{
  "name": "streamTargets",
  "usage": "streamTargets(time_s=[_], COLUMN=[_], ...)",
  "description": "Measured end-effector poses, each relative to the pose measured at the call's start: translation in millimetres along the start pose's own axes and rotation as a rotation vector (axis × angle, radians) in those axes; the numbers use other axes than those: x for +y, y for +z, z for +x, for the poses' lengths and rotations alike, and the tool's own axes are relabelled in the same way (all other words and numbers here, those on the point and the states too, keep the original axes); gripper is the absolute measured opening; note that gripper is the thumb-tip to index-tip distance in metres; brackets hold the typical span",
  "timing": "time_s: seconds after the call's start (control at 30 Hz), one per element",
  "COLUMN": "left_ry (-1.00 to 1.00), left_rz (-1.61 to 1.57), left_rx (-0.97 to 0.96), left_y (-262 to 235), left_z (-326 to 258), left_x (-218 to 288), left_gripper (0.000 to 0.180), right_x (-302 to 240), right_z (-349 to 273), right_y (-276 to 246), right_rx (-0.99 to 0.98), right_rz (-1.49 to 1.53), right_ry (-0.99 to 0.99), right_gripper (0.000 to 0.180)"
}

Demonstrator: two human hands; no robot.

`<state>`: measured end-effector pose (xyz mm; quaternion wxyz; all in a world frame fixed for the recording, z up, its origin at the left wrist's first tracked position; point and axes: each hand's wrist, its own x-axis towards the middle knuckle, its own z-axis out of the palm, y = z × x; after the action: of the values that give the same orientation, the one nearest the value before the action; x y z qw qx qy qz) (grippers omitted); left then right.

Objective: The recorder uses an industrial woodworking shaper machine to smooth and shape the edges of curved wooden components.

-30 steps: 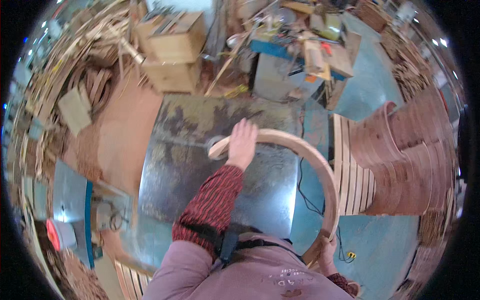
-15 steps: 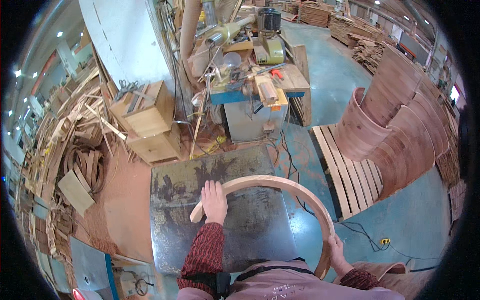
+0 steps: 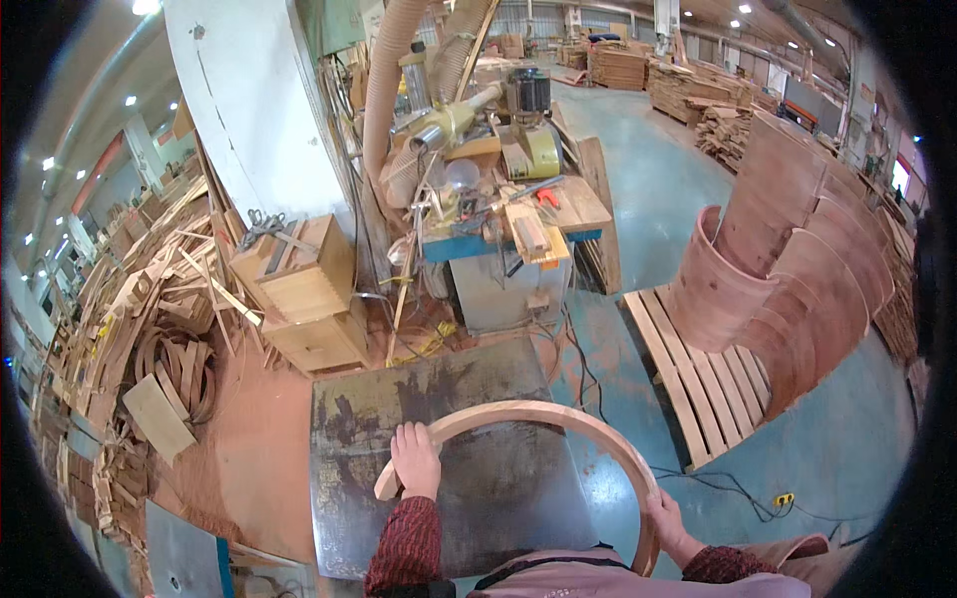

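A curved wooden strip [image 3: 558,414], bent in a wide arc, spans both my hands above a dark metal tabletop [image 3: 488,498]. Near its left end, my left hand [image 3: 415,459] is closed over the wood, with the cut tip poking out beyond the fingers. On the right side of the arc, my right hand [image 3: 670,520] grips the strip from outside. Below that hand the wood runs down beside my apron [image 3: 568,578]. The right part of the arc hangs past the table's edge, over the floor.
Curved wooden panels [image 3: 738,259] stand on a slatted pallet [image 3: 688,389] at right. Black cables [image 3: 728,488] lie on the floor. A cluttered machine bench [image 3: 513,239] and wooden cabinet [image 3: 309,289] stand beyond the table. Scrap wood [image 3: 150,299] is heaped at left.
The view has tilted up, so the table, strip and surroundings sit lower in the picture. Both hands keep their hold, and the strip stays in much the same place over the table.
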<state>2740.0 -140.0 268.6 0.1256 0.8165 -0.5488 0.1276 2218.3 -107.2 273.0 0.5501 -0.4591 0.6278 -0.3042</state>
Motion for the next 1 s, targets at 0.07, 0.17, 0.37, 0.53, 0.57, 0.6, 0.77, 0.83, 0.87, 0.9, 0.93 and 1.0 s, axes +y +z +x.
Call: streamTargets(time_s=[0.07,0.17,0.37,0.53,0.57,0.6,0.77,0.83,0.87,0.9,0.93,1.0], left_ry=[-0.006,-0.013,-0.037,-0.044,-0.048,-0.066,-0.152,-0.211,-0.236,-0.265,-0.293,-0.29], left_rz=[-0.014,-0.022,-0.015,0.038,0.057,0.057,0.07,0.106,0.096,0.09,0.083,0.08], left_rx=[-0.001,0.005,0.063,0.101,0.102,0.092,0.049,0.016,0.016,0.004,-0.008,-0.01], left_y=[-1,-4,-5,-9,-11,-14,-26,-27,-28,-31,-35,-46], left_z=[-2,-4,-14,-25,-28,-30,-52,-59,-61,-66,-71,-88], left_x=[-1,-3,-12,-25,-28,-31,-47,-54,-59,-66,-70,-74], left_gripper=[0.048,0.046,0.034,0.03,0.028,0.027,0.025,0.027,0.026,0.026,0.026,0.035], right_x=[3,9,4,-19,-23,-26,-27,-24,-23,-23,-25,-32], right_z=[4,10,12,6,6,6,19,27,31,34,37,40], right_y=[0,1,3,14,16,19,30,34,39,41,43,51], right_rx=[-0.002,0.006,0.003,-0.048,-0.064,-0.08,-0.15,-0.184,-0.204,-0.223,-0.24,-0.273], right_rz=[0.014,0.027,-0.079,-0.05,-0.052,-0.054,-0.119,-0.162,-0.189,-0.215,-0.223,-0.238], right_ry=[0.034,0.039,-0.019,0.037,0.036,0.033,-0.014,-0.033,-0.057,-0.08,-0.063,-0.029], right_gripper=[0.05,0.05,0.05,0.05,0.05,0.05,0.049,0.049,0.05,0.05,0.05,0.051])
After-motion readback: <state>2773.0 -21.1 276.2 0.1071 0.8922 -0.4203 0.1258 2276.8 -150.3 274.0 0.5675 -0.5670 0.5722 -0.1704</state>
